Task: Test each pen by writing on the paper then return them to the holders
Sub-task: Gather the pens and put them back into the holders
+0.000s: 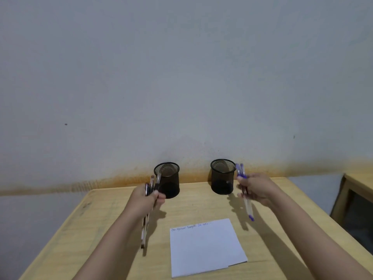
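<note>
My left hand (144,198) is closed around a bundle of black pens (149,190), held just beside the left mesh holder (168,179). My right hand (256,188) grips a bundle of blue pens (241,171) next to the right mesh holder (222,176). The paper (205,247), bearing one line of writing along its top edge, lies on the wooden table (90,229) between my forearms.

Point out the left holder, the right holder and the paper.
left holder (168,185): head view, front mesh wall.
right holder (222,183): head view, front mesh wall.
paper (205,249): head view, blank middle of sheet.
</note>
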The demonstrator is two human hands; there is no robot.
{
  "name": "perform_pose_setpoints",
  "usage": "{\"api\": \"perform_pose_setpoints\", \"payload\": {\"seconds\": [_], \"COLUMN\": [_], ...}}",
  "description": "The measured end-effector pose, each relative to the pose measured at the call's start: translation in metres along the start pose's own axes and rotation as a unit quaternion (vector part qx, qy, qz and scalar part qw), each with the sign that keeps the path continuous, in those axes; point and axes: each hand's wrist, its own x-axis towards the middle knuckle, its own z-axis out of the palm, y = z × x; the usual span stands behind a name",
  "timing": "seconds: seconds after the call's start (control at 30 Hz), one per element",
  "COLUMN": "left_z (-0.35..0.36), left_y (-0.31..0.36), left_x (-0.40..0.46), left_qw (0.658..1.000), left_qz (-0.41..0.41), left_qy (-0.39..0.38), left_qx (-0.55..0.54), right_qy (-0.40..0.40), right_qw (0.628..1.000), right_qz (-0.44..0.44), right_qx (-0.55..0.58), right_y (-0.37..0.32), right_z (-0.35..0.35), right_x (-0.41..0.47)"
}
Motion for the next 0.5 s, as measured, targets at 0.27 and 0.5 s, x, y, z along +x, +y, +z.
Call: {"api": "perform_pose_setpoints", "payload": {"seconds": [0.27, 0.5], "left_z": [0.016, 0.039], "left_y": [0.072, 0.043], "left_x": [0.074, 0.131], "left_qw": [0.96, 0.965], "left_qz": [0.222, 0.187], "left_qy": [0.105, 0.116], "left_qx": [-0.132, -0.139], "right_qy": [0.121, 0.097], "right_qw": [0.968, 0.976], "right_qz": [-0.192, -0.194], "right_qx": [0.112, 0.027], "right_y": [-0.067, -0.029], "right_z": [0.029, 0.058], "right_x": [0.058, 0.107]}}
